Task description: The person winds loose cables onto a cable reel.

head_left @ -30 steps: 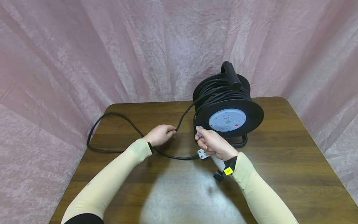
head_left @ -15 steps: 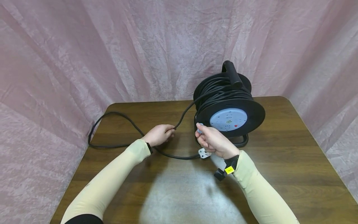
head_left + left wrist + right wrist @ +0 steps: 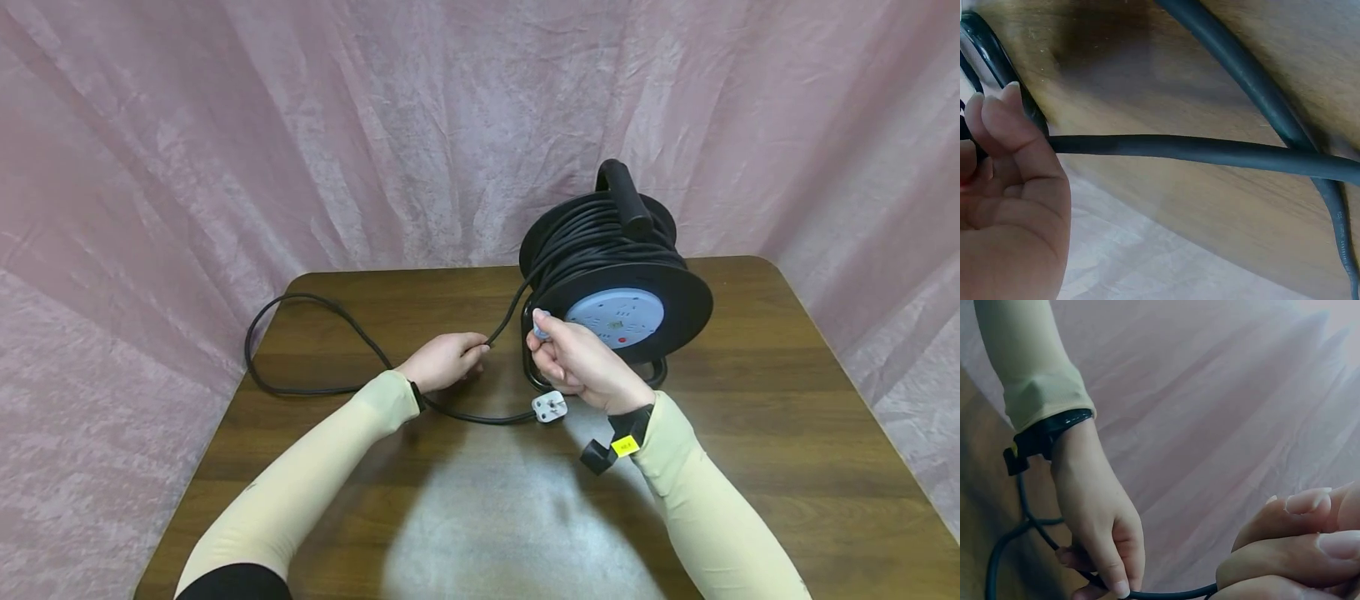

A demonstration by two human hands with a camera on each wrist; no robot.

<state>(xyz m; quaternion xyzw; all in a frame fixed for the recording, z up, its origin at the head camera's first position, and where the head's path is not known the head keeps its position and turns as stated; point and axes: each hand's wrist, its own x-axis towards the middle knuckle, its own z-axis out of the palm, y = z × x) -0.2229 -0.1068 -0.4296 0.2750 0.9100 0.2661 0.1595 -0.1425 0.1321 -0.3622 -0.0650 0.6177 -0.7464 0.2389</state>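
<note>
A black cable reel stands on the right half of the table, its drum wound with black cable and a pale blue socket panel on its front. My left hand pinches the loose black cable a short way left of the drum. My right hand grips a small pale blue crank knob at the reel's left front edge. Below that hand a white three-pin plug lies on the table at the cable's end. In the right wrist view the curled right fingers show, but the knob is hidden.
A loop of slack cable spreads over the left of the wooden table and reaches its left edge. The reel's black carry handle rises at the top. Pink curtains hang behind and at both sides.
The right hand with the knob has risen slightly. My left hand has shifted a little right along with the cable, and the slack loop has drawn slightly rightward.
</note>
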